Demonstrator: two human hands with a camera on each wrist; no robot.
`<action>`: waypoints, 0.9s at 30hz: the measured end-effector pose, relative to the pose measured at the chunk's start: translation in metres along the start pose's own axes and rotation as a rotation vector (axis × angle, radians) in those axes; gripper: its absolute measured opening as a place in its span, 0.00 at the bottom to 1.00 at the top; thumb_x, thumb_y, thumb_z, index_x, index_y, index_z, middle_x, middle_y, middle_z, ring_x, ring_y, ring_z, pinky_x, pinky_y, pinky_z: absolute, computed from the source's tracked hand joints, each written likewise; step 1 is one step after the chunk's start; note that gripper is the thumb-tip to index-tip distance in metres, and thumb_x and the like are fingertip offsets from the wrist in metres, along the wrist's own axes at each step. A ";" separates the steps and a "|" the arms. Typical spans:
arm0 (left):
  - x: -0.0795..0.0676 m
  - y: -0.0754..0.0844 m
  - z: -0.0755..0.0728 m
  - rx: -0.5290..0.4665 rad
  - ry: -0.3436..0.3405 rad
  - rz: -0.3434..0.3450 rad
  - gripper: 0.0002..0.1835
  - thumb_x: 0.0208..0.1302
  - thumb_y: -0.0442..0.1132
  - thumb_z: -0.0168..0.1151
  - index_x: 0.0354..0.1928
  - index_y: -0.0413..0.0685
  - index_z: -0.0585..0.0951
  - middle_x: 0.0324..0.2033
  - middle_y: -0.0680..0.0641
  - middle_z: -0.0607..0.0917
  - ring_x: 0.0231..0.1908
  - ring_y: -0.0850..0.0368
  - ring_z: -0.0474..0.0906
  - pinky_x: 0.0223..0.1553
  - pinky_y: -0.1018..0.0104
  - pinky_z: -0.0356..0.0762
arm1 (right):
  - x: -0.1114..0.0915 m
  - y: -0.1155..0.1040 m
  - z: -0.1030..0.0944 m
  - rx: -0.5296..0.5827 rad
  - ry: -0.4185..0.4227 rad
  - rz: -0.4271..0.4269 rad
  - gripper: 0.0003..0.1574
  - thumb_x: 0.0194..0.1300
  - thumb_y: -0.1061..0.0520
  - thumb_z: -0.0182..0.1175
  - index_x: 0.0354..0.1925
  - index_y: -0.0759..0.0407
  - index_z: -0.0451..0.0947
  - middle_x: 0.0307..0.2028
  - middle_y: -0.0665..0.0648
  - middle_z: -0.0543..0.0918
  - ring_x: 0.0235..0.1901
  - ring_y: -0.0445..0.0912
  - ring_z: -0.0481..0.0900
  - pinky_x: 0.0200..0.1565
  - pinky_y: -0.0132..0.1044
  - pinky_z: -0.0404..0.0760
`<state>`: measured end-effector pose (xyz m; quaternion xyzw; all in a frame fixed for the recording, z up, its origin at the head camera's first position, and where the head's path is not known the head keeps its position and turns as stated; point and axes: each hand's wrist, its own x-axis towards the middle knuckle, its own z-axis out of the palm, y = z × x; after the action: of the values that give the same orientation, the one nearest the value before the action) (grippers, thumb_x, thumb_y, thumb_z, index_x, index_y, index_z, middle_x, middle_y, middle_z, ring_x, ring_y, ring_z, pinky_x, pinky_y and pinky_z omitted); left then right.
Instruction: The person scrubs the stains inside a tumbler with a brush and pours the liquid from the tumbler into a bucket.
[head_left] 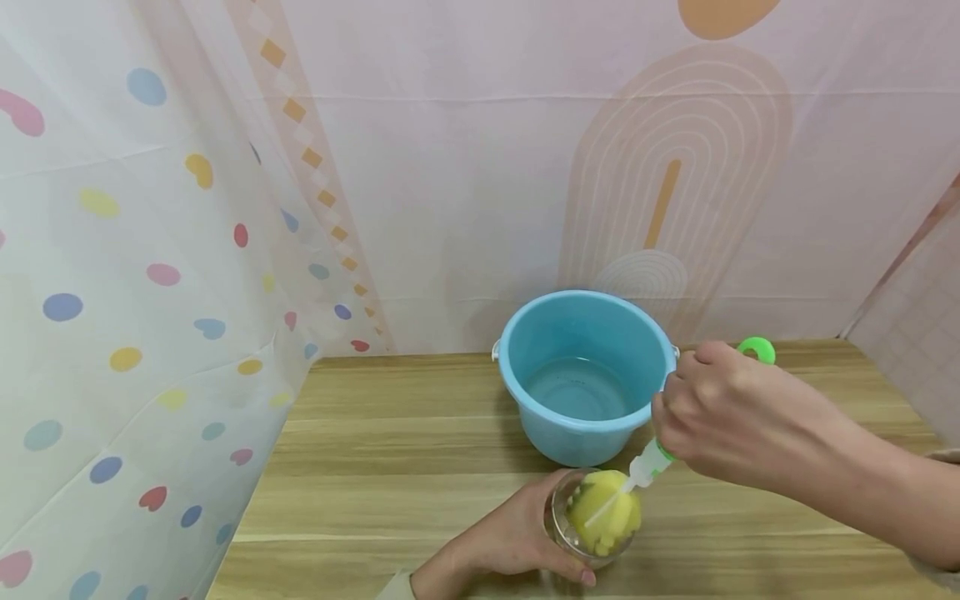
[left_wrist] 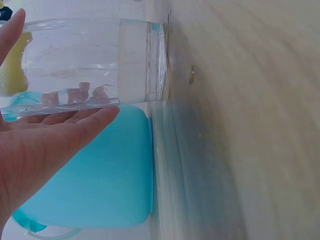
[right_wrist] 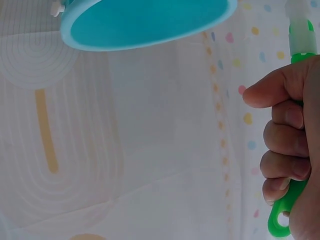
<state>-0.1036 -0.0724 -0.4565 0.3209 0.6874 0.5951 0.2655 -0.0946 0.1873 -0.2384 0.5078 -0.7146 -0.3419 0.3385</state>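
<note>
My left hand [head_left: 513,527] holds a clear drinking glass [left_wrist: 75,62] that stands upright on the wooden table, its thumb on the near side and its fingers round the far side. In my right hand [head_left: 727,417] is a cup brush with a green handle [right_wrist: 289,200], gripped in a fist with the thumb along it. The brush's yellow sponge head [head_left: 606,512] sits in the glass's mouth, and part of it bulges above the rim. Seen from the left wrist, the sponge's lower end is in the upper part of the glass.
Just behind the glass stands a light blue bucket [head_left: 577,442] with some water at its bottom and a white handle fixing on each side. Patterned curtains [head_left: 450,183] hang behind and to the left of the wooden table [head_left: 360,467].
</note>
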 end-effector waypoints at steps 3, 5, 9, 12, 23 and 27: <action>0.000 0.000 0.000 -0.007 0.005 -0.012 0.47 0.51 0.35 0.85 0.72 0.65 0.71 0.63 0.59 0.79 0.62 0.61 0.74 0.68 0.64 0.68 | 0.003 -0.001 0.001 0.001 0.007 0.007 0.28 0.33 0.73 0.55 0.18 0.62 0.43 0.14 0.54 0.49 0.16 0.44 0.51 0.25 0.31 0.50; 0.000 0.000 0.000 -0.001 0.010 -0.019 0.47 0.50 0.36 0.85 0.71 0.66 0.72 0.62 0.59 0.79 0.61 0.61 0.75 0.67 0.64 0.68 | 0.004 -0.001 0.002 0.004 0.001 0.006 0.29 0.31 0.72 0.56 0.18 0.61 0.43 0.15 0.54 0.49 0.16 0.44 0.50 0.25 0.31 0.50; 0.000 -0.001 0.000 0.008 0.012 -0.026 0.47 0.50 0.36 0.86 0.71 0.66 0.72 0.61 0.59 0.79 0.61 0.62 0.75 0.68 0.64 0.67 | 0.007 0.000 0.005 -0.005 -0.015 0.003 0.27 0.31 0.72 0.57 0.17 0.62 0.45 0.13 0.56 0.52 0.15 0.45 0.52 0.25 0.31 0.51; 0.000 -0.001 0.000 0.005 0.007 -0.024 0.48 0.50 0.36 0.85 0.72 0.65 0.71 0.61 0.59 0.79 0.61 0.62 0.74 0.70 0.64 0.65 | 0.009 0.001 0.008 -0.001 -0.015 0.012 0.26 0.31 0.73 0.55 0.17 0.61 0.46 0.13 0.56 0.53 0.15 0.45 0.53 0.25 0.30 0.50; 0.000 0.001 0.000 0.020 0.003 -0.026 0.47 0.51 0.35 0.85 0.72 0.61 0.71 0.60 0.60 0.80 0.62 0.63 0.74 0.68 0.64 0.67 | 0.008 0.006 0.020 0.029 -0.006 0.085 0.26 0.24 0.72 0.49 0.14 0.57 0.42 0.11 0.53 0.49 0.14 0.45 0.52 0.24 0.30 0.49; 0.000 0.001 0.000 0.022 0.007 -0.016 0.48 0.50 0.35 0.85 0.72 0.61 0.71 0.61 0.59 0.79 0.62 0.63 0.74 0.68 0.64 0.68 | 0.004 0.009 0.024 0.066 -0.011 0.103 0.24 0.27 0.73 0.45 0.15 0.55 0.41 0.11 0.52 0.49 0.14 0.44 0.51 0.23 0.30 0.49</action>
<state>-0.1028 -0.0724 -0.4552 0.3164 0.6974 0.5864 0.2641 -0.1197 0.1886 -0.2432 0.4794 -0.7526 -0.3028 0.3349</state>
